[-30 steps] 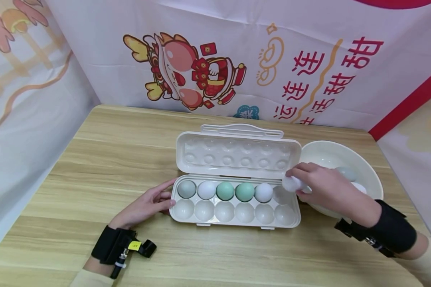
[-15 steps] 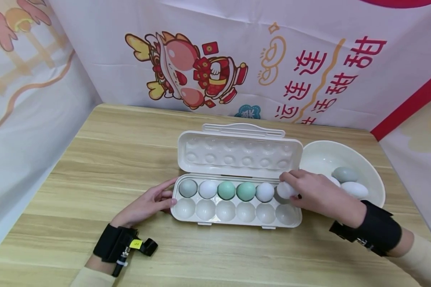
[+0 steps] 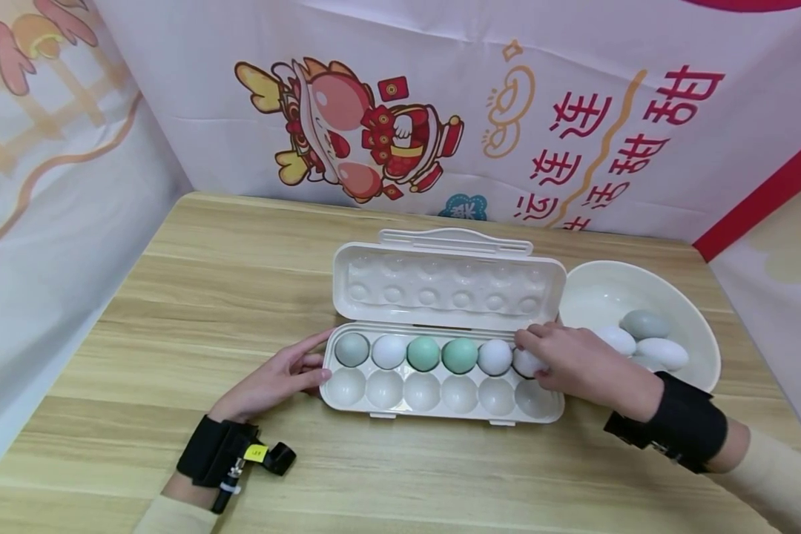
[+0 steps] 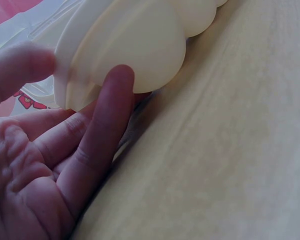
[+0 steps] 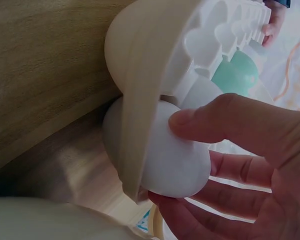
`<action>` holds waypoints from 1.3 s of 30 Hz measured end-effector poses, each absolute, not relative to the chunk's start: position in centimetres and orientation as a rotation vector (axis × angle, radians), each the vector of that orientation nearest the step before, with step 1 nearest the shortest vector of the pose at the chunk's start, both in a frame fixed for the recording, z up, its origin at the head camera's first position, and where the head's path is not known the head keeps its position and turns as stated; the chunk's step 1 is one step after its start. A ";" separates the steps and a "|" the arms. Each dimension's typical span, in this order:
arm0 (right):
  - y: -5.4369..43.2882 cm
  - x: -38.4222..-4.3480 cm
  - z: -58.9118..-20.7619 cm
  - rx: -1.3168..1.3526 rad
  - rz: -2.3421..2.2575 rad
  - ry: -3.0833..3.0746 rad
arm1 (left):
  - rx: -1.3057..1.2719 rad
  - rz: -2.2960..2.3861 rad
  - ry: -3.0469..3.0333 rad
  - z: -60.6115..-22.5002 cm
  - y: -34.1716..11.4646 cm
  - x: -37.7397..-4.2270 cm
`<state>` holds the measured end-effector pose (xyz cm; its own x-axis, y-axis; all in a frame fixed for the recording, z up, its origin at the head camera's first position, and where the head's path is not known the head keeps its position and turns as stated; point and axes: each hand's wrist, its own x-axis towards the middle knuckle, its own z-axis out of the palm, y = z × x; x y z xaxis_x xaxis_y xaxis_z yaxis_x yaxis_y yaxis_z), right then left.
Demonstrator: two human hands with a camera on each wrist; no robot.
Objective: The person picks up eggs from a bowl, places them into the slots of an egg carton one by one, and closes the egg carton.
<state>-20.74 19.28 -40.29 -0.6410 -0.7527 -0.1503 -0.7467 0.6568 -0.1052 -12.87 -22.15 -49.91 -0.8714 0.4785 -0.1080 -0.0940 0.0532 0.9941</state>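
A white plastic egg box (image 3: 440, 412) lies with its lid (image 3: 447, 288) raised. My right hand (image 3: 577, 363) holds a white egg (image 5: 175, 155) by thumb and fingertips, down in the right-end cup of the back row. To its left sit a white egg (image 3: 495, 357), two green eggs (image 3: 460, 355), another white egg (image 3: 389, 351) and a grey egg (image 3: 351, 349). The front-row cups hold nothing. My left hand (image 3: 277, 382) grips the box's left end, thumb at the rim and fingers against the cup's outside in the left wrist view.
Right of the box stands a cream bowl (image 3: 590, 293). Inside it lie a grey egg (image 3: 644, 324), a white egg (image 3: 663, 354) and more eggs, partly hidden by the right hand. A printed cloth (image 3: 193, 111) hangs behind the wooden table (image 3: 400, 482).
My right hand has moved left from the bowl side and lowered the white egg into the last back-row cup. The left hand keeps its place on the box.
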 end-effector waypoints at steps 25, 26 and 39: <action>19.6 -20.4 -40.8 -1.271 -0.086 2.749 | 0.388 1.882 1.907 -49.9 -22.1 -12.9; 19.6 -20.3 -40.8 -1.269 -0.087 2.754 | 0.388 1.882 1.908 -49.9 -22.1 -12.9; 20.3 -20.2 -39.8 -1.322 -0.175 2.816 | 0.380 1.876 1.919 -49.8 -22.2 -12.9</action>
